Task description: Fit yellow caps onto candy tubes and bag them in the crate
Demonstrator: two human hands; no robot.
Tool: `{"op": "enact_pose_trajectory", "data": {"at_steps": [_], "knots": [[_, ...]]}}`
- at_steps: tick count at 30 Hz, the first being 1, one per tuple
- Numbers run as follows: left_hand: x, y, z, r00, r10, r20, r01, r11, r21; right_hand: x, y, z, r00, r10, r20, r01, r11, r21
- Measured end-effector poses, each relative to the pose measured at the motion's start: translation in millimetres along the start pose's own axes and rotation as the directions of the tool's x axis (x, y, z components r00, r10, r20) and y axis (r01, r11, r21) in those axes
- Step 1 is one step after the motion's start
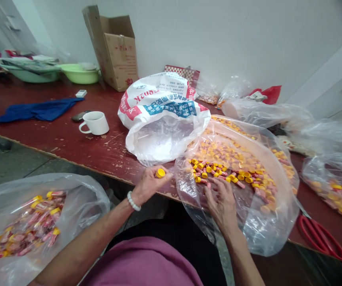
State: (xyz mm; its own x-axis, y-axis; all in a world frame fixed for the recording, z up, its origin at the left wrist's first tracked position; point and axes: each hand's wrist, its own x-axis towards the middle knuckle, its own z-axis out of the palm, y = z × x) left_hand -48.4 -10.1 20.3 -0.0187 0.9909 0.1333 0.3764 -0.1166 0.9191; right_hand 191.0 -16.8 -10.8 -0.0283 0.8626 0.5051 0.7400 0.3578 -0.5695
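My left hand (149, 183), with a white bead bracelet on the wrist, is closed on a small tube with a round yellow cap (160, 173); the fingers hide the tube's body. My right hand (222, 200) is at the mouth of a clear plastic bag (266, 234). Its fingers are apart and curved over loose yellow-capped tubes (215, 170) with red-and-white wrapping, touching some of them. Between and beyond my hands lies a printed white sack (159, 103), its mouth towards me, with white, clear contents inside.
Lower left, a large clear bag (90, 194) holds more yellow-capped tubes. Red-handled scissors (321, 234) lie at the right table edge. A white mug (97, 123), blue cloth (39, 110), green basin (80, 74) and cardboard box (121, 59) stand farther back on the red table (69, 139).
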Motion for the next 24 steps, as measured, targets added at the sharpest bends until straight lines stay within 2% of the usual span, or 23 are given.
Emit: {"op": "enact_pose_trajectory", "data": {"at_steps": [2,4,6,8,10,13,15,18,21,24], "knots": [[29,-7,-16.1,0.986,0.033,-0.164,0.002,0.977,0.212,5,25,5,0.999,0.0,0.039,0.005,0.989,-0.145],[64,-15,-29.1,0.969,0.084,-0.231,0.031,0.89,0.455,6,40,10,0.994,0.012,0.113,0.012,0.979,-0.206],[101,-23,-36.5,0.972,0.1,-0.211,0.043,0.813,0.581,3,46,13,0.99,0.011,0.141,0.02,0.977,-0.213],[134,-31,-37.9,0.983,0.067,-0.17,0.054,0.783,0.619,0,46,16,0.993,-0.001,0.121,0.026,0.977,-0.21],[162,-39,-34.9,0.99,-0.002,-0.138,0.092,0.754,0.65,-3,46,18,0.996,-0.007,0.089,0.026,0.976,-0.216],[190,-48,-27.8,0.986,-0.137,-0.098,0.167,0.714,0.679,-6,48,20,0.999,-0.004,0.054,0.016,0.975,-0.22],[201,-53,-24.4,0.977,-0.208,-0.045,0.181,0.701,0.69,-6,48,18,0.998,0.029,0.047,-0.019,0.981,-0.193],[205,-57,-23.7,0.963,-0.266,0.051,0.157,0.701,0.695,-4,40,9,0.983,0.175,0.051,-0.169,0.98,-0.105],[198,-57,-26.9,0.945,-0.307,0.117,0.145,0.708,0.691,-1,20,-1,0.939,0.344,0.032,-0.345,0.938,0.035],[181,-58,-30.3,0.929,-0.337,0.152,0.149,0.717,0.681,-2,-7,0,0.928,0.367,0.062,-0.369,0.89,0.266]]}}
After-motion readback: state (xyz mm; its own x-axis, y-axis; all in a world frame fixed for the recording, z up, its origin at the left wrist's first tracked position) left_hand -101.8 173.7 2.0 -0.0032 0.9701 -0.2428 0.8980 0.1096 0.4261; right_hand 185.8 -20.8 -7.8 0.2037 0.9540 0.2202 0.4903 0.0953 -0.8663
